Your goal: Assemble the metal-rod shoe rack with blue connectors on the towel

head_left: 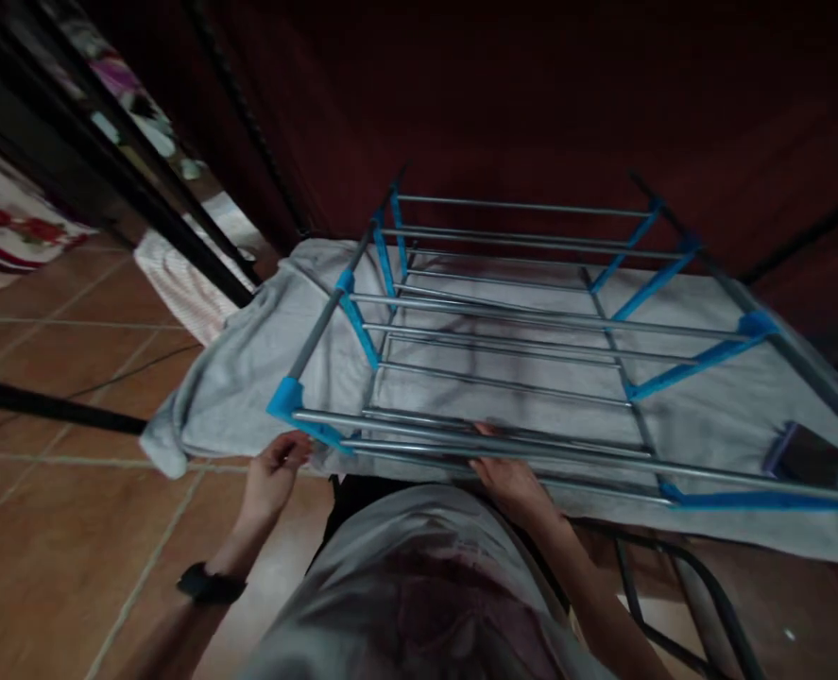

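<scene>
Gripping a drying rack (518,331) that is stood on a grey cloth (241,368).
Its near corner is pinched by the left hand (273,472); its front rails are clasped by the right hand (510,477), fingers curled.

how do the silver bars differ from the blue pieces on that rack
The silver bars are long, shiny metal, running across the rack; the blue pieces are short, matt, and slant at its corners and sides. The left hand is by a blue corner; the right hand touches a silver bar. Both belong to one frame.
</scene>
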Available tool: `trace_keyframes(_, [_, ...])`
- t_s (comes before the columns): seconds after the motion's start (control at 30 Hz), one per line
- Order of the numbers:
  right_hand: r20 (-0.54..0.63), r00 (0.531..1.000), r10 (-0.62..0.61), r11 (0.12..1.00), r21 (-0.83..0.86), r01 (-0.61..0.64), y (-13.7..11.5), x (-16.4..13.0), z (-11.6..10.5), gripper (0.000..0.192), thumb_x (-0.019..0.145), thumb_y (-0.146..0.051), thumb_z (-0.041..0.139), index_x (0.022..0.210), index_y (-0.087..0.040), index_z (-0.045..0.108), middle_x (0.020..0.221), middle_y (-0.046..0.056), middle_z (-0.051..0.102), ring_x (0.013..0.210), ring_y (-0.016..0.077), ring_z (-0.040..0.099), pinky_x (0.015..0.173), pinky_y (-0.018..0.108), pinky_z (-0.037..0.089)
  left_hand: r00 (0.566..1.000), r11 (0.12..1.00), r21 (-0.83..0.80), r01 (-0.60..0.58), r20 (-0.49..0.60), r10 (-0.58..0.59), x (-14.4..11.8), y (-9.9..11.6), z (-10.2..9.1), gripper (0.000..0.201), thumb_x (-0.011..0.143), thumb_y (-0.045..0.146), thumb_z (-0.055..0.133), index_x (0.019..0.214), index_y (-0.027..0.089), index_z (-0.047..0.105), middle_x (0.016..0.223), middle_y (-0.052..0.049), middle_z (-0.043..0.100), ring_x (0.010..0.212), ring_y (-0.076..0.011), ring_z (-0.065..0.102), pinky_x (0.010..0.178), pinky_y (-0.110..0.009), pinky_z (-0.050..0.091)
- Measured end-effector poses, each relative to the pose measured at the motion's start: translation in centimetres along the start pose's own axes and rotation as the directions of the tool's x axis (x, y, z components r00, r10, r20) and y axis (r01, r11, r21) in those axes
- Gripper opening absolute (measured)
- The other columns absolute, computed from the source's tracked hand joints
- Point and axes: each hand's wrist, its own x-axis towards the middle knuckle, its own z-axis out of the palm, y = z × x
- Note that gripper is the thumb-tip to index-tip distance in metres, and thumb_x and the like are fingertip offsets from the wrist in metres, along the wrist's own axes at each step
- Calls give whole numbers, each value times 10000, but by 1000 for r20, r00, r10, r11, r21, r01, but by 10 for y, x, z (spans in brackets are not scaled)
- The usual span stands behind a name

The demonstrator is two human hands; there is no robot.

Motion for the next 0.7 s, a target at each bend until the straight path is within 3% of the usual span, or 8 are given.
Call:
trace_keyframes(0.07, [4, 1000, 11, 999, 37, -11, -3, -24, -1, 480, 988, -269, 460, 1462, -194, 435, 1406, 157, 538, 1284, 286, 525, 1040, 495, 486, 999, 997, 70, -42, -30, 44, -23, -3, 0, 416, 845, 557, 519, 911, 169, 655, 802, -61, 712, 742, -206, 675, 692, -296, 556])
trace_keyframes(0.17, [-55, 998, -29, 993, 115, 36, -6, -49, -6, 504, 973, -240, 486, 1473, -235, 419, 1401, 131, 546, 1292, 266, 525, 1057, 488, 484, 924, 910, 173, -377, 143, 355, -58, 3, 4, 262, 943, 371, 495, 1014, 187, 668, 904, -70, 722, 840, -185, 683, 774, -275, 553])
trace_keyframes(0.3, [-68, 997, -18, 963, 265, 36, -14, -58, -21, 522, 946, -157, 478, 1452, -281, 446, 1395, 91, 556, 1270, 228, 543, 1023, 424, 520, 518, 587, 62, -807, 550, 655, -75, 44, 26, 314, 957, 197, 477, 1231, 219, 629, 1127, -102, 700, 1068, -204, 649, 969, -326, 520])
trace_keyframes(0.37, [-63, 997, 42, 950, 313, -20, -19, -55, -30, 499, 940, -117, 447, 1405, -288, 502, 1318, 79, 608, 1191, 210, 592, 979, 392, 541, 401, 490, 49, -870, 646, 649, -69, 75, 47, 388, 962, 162, 442, 1311, 247, 588, 1249, -94, 658, 1167, -209, 605, 1048, -353, 475])
trace_keyframes(0.43, [-96, 990, 108, 947, 312, -73, -23, -52, -37, 445, 943, -107, 435, 1323, -287, 579, 1226, 74, 649, 1106, 210, 624, 929, 381, 551, 381, 452, 78, -888, 676, 631, -60, 105, 74, 436, 965, 137, 408, 1363, 246, 549, 1302, -88, 630, 1216, -212, 577, 1085, -370, 447])
trace_keyframes(0.57, [-202, 940, 275, 929, 308, -206, -21, -58, -47, 320, 977, -165, 434, 1172, -271, 664, 1059, 62, 680, 988, 205, 637, 868, 354, 540, 428, 460, 141, -877, 666, 611, -53, 156, 136, 400, 974, 212, 436, 1357, 196, 550, 1359, -120, 592, 1264, -264, 550, 1066, -425, 469])
trace_keyframes(0.63, [-292, 869, 399, 893, 340, -296, -15, -71, -51, 290, 994, -201, 421, 1135, -255, 669, 1011, 61, 674, 960, 196, 634, 845, 328, 530, 395, 463, 90, -882, 679, 619, -56, 173, 163, 391, 978, 249, 444, 1349, 191, 551, 1412, -121, 551, 1319, -279, 502, 1089, -439, 448])
trace_keyframes(0.7, [-412, 738, 535, 836, 387, -390, -5, -89, -56, 275, 1004, -230, 407, 1111, -242, 660, 974, 59, 661, 944, 189, 630, 838, 315, 515, 336, 473, 5, -881, 711, 618, -60, 185, 186, 401, 984, 274, 434, 1360, 183, 536, 1432, -126, 534, 1340, -277, 484, 1116, -438, 417])
